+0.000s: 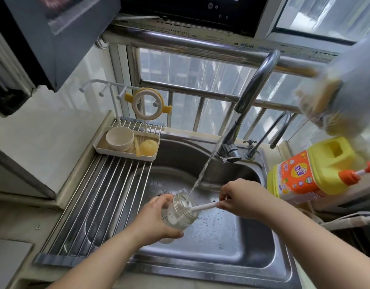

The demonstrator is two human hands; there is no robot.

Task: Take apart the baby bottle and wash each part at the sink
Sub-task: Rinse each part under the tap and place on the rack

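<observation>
Over the sink (253,265), the left hand (153,222) grips the clear bottle (180,213); the right hand (240,199) pinches a white brush handle (205,206), its head hidden inside.

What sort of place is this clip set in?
Probably a home kitchen: a steel sink under a running faucet, a roll-up drying rack, and a dish soap jug beside the window.

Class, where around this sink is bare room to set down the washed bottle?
Free: the roll-up rack bars between the beige tray and its front edge. Crowded: the tray itself, and the right counter by the detergent jug. The sink is wet.
</observation>
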